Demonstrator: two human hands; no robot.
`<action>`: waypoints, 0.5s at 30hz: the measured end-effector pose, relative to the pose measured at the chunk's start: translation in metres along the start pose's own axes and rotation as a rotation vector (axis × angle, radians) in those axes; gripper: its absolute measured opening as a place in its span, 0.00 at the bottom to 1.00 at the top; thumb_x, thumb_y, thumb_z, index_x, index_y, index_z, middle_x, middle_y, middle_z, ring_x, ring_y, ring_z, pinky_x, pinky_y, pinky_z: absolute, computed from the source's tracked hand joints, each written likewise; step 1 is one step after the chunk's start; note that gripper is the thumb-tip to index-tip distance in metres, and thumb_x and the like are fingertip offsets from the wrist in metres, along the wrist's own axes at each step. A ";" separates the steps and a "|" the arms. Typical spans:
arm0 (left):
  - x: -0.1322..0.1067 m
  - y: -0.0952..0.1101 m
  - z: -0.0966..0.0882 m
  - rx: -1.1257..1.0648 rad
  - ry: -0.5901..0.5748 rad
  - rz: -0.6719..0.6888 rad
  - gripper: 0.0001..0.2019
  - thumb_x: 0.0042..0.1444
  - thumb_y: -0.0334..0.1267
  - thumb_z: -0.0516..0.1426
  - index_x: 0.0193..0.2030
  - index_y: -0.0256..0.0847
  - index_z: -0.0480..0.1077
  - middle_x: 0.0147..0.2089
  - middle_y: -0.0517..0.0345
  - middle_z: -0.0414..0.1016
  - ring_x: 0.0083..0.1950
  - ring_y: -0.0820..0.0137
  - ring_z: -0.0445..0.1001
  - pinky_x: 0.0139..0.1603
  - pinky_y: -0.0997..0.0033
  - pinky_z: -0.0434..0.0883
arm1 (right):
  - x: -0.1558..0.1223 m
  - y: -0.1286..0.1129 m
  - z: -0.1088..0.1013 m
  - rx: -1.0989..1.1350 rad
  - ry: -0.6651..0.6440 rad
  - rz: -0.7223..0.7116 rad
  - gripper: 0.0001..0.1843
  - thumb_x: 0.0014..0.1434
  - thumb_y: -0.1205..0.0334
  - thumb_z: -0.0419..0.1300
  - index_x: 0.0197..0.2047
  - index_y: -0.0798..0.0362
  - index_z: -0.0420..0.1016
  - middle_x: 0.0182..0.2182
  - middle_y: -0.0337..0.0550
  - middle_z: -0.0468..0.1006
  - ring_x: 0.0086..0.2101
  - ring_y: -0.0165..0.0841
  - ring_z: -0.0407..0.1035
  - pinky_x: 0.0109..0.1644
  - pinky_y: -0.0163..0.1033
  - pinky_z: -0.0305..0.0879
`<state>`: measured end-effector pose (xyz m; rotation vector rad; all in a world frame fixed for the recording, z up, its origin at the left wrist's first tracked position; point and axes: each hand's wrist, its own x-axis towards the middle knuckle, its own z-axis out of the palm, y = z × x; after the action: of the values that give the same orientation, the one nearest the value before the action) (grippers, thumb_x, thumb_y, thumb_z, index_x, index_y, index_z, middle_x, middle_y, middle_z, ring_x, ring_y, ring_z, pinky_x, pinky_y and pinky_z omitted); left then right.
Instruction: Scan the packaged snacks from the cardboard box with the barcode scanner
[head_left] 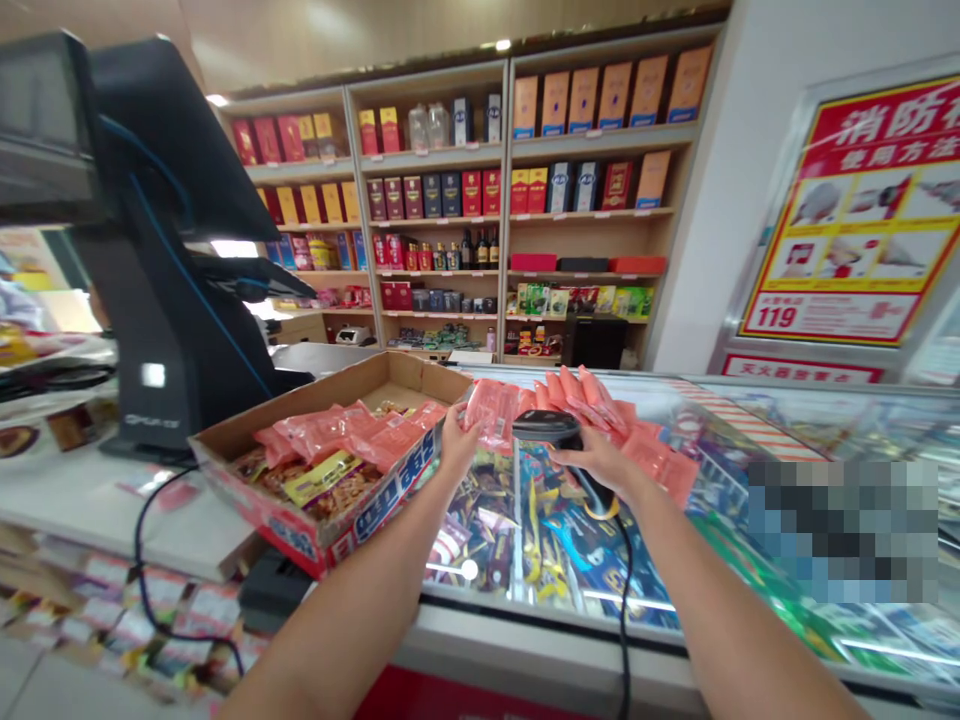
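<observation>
A pink snack packet (496,412) is gripped at its left edge by my left hand (459,440), above the glass counter. My right hand (592,462) is wrapped round a black corded barcode scanner (546,428), whose head points left toward that packet. Behind and right of the scanner lies a pile of similar pink packets (585,395) on the glass, partly hidden by my right hand. Left of my left forearm stands an open cardboard box (397,370) with more pink packets (337,432) and a yellow-labelled snack bag (324,478) in it.
The glass display counter (469,590) shows wrapped goods beneath. A black point-of-sale terminal (176,250) stands at the left. The scanner's black cable (627,620) hangs down the counter's front. Shelves (435,165) with boxed goods and bottles line the back wall; a red-and-yellow poster (862,220) hangs right.
</observation>
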<state>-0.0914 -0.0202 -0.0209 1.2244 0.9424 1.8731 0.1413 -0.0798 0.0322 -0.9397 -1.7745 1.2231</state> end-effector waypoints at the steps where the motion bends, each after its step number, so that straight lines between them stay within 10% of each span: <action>1: -0.001 0.000 0.000 0.009 0.004 0.003 0.24 0.38 0.35 0.65 0.45 0.37 0.66 0.36 0.55 0.77 0.35 0.69 0.76 0.36 0.72 0.71 | -0.001 -0.001 0.001 0.008 -0.001 0.009 0.13 0.45 0.57 0.68 0.31 0.52 0.71 0.18 0.35 0.72 0.13 0.29 0.64 0.16 0.34 0.59; 15: -0.006 0.009 0.005 0.069 -0.003 -0.044 0.24 0.39 0.34 0.65 0.45 0.37 0.66 0.36 0.55 0.77 0.36 0.68 0.77 0.37 0.72 0.71 | -0.006 -0.007 0.006 0.083 0.052 -0.009 0.10 0.43 0.60 0.70 0.29 0.51 0.74 0.17 0.37 0.73 0.13 0.30 0.64 0.14 0.34 0.60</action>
<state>-0.0869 -0.0286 -0.0142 1.2360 1.0318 1.8176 0.1372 -0.0896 0.0361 -0.9073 -1.6733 1.2460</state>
